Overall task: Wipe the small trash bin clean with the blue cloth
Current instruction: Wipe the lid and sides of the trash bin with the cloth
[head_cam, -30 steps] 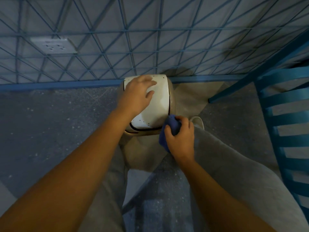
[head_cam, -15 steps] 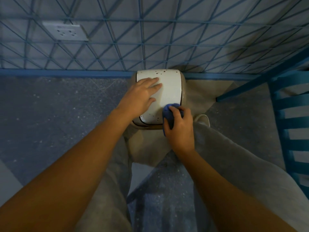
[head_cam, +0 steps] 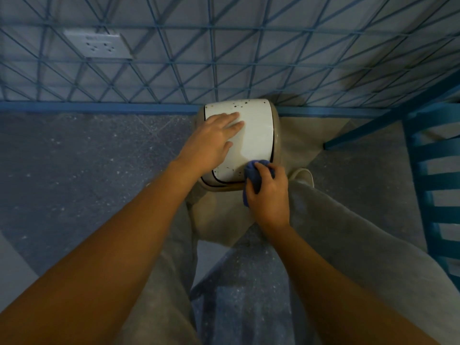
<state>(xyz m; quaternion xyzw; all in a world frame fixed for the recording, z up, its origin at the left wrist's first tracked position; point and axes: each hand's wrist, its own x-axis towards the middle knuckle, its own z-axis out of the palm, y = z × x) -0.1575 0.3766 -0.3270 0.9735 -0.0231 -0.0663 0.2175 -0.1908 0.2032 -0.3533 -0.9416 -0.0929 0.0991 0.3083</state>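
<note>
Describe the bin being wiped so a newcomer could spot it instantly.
Follow the blue baseboard under the grid-patterned wall; the small trash bin stands against it, left of the blue chair. It alone has a white, dark-speckled lid on a beige body.

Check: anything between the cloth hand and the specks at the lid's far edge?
Nothing visible. The right hand presses the blue cloth at the lid's near right corner; the left hand rests on the lid's left side, off that path.
</note>
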